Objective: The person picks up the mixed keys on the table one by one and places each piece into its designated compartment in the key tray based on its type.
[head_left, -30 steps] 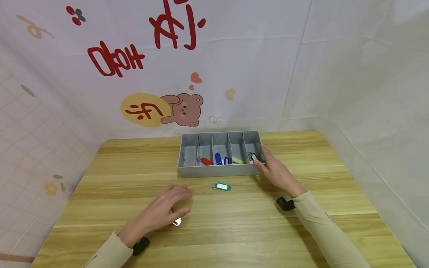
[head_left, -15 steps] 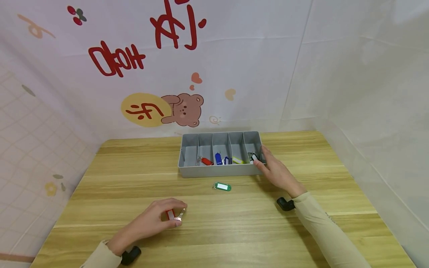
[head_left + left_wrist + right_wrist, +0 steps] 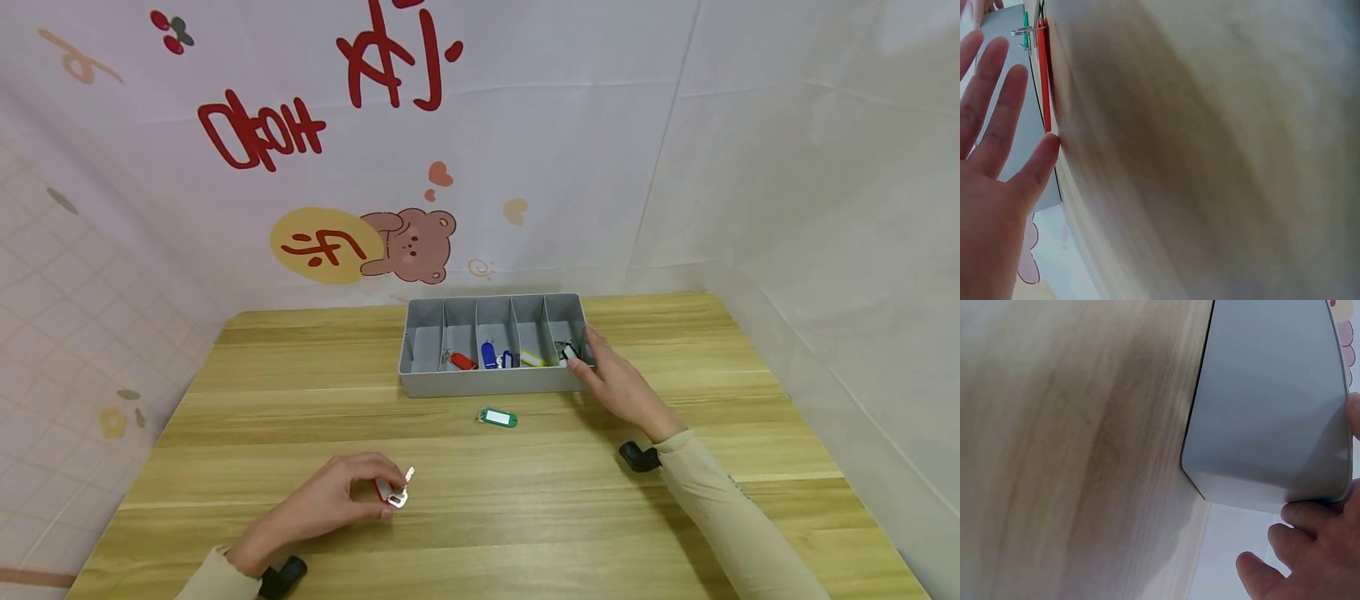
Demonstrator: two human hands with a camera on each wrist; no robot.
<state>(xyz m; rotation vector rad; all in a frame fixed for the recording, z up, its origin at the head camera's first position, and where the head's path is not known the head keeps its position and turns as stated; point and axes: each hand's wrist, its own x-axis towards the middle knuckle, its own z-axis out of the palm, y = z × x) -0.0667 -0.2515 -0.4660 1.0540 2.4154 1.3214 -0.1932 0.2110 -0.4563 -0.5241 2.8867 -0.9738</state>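
Note:
In the head view my left hand (image 3: 341,492) has its thumb and index finger bent round a red key tag (image 3: 383,490) with a white label; the fingers partly cover it. A silver key (image 3: 406,487) juts out at the fingertips. The left wrist view shows the red tag (image 3: 1045,75) edge-on, low over the table, with the other fingers (image 3: 997,106) spread beside it. My right hand (image 3: 618,379) rests against the right end of a grey compartment tray (image 3: 491,383), its thumb at the front rim and fingers along the side.
Inside the tray are a red tag (image 3: 462,361), a blue tag (image 3: 489,356), a yellow tag (image 3: 532,358) and a black one (image 3: 567,352). A green key tag (image 3: 498,417) lies on the wooden table (image 3: 540,517) before the tray. A printed cloth (image 3: 555,167) hangs behind.
My left hand has drawn back toward the near left, its spread fingers closing round the red key tag. The silver key has shifted and turned slightly. My right hand has stayed at the tray.

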